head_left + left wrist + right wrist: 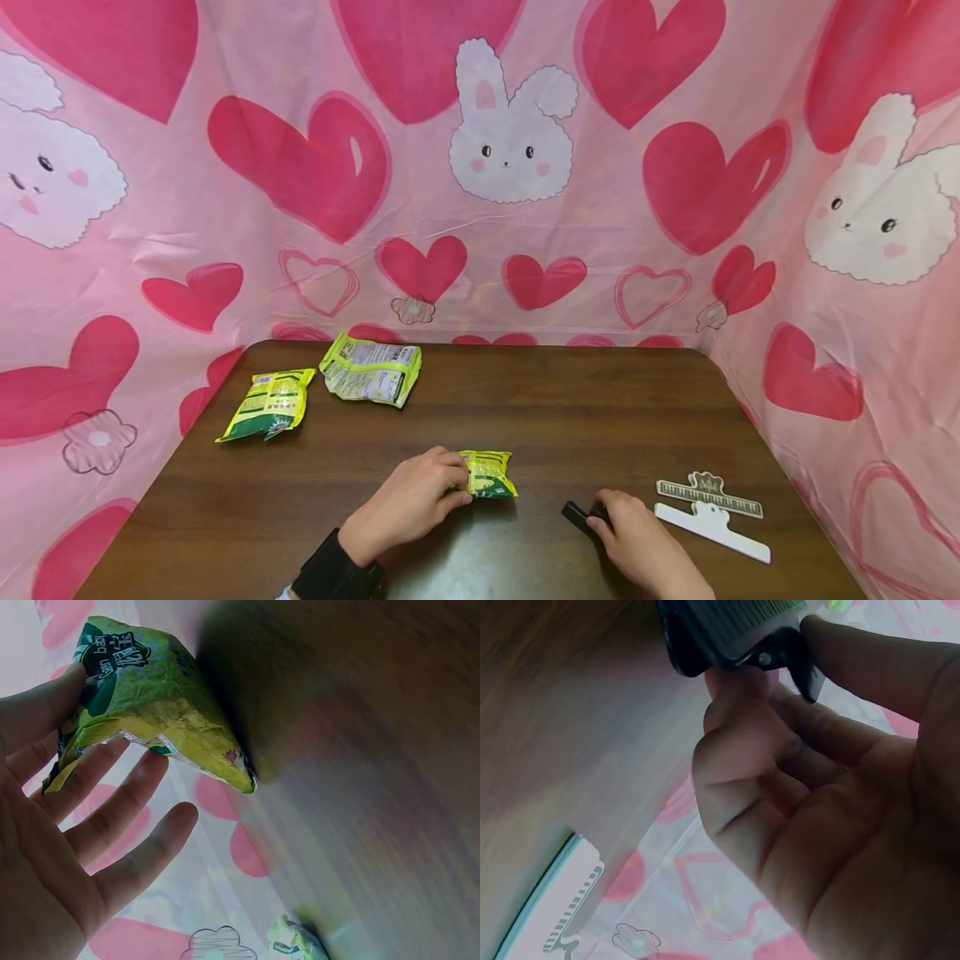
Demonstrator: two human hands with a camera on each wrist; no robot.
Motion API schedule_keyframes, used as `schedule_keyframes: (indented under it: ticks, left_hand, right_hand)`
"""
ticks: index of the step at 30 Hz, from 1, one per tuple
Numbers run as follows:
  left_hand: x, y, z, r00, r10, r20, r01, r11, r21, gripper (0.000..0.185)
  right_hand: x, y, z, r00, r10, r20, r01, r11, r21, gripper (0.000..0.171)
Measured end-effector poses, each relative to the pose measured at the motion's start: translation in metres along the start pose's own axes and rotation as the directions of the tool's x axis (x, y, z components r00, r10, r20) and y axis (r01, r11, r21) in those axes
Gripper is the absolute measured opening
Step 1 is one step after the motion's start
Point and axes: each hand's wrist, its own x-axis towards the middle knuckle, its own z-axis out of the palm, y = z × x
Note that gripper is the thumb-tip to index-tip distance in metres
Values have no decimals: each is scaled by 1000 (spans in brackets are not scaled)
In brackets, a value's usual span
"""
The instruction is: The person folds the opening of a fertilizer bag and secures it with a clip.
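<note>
A small yellow-green snack bag (489,473) lies on the table's middle. My left hand (414,493) pinches its left end between thumb and fingers; in the left wrist view the other fingers spread beside the bag (154,686). To the right, my right hand (633,529) holds a black clip (577,517) just over the table, apart from the bag. The right wrist view shows ridges inside the clip (739,626) and a small pivoting lever between thumb and fingers. A white clip (712,529) and a ruler-patterned clip (708,496) lie beyond the right hand.
Two larger yellow-green snack bags lie at the back left: one green-bottomed bag (270,404) near the left edge, another bag (372,368) at the far edge. A pink heart-and-rabbit cloth (480,229) surrounds the brown wooden table (570,392).
</note>
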Motion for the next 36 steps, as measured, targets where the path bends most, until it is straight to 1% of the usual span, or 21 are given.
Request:
schedule_keyframes:
  ticks: [3, 7, 12, 16, 24, 31, 36]
  left_hand:
    - [0, 0, 1, 1000, 3, -6, -3, 1000, 6, 12]
    - [0, 0, 1, 1000, 5, -10, -5, 1000, 8, 13]
    - [0, 0, 0, 1000, 4, -14, -4, 1000, 15, 13]
    - [0, 1, -1, 1000, 2, -14, -1, 1000, 17, 12]
    - [0, 1, 0, 1000, 0, -16, 0, 1000, 18, 12]
    - [0, 1, 1, 1000, -9, -7, 9, 1000, 10, 10]
    - [0, 1, 0, 1000, -7, -14, 7, 1000, 17, 8]
  right_hand:
    - [2, -1, -1, 1000, -20, 11, 20, 1000, 15, 12]
    - [7, -7, -5, 999, -9, 35, 8, 999, 43, 17]
    - [14, -16, -11, 999, -35, 7, 35, 998, 50, 20]
    - [20, -22, -18, 998, -59, 9, 59, 996, 63, 22]
    - [27, -33, -21, 988, -150, -42, 152, 988, 38, 15]
    - [33, -40, -24, 987, -158, -23, 159, 985, 65, 16]
    - [37, -47, -27, 983, -168, -69, 172, 983, 61, 18]
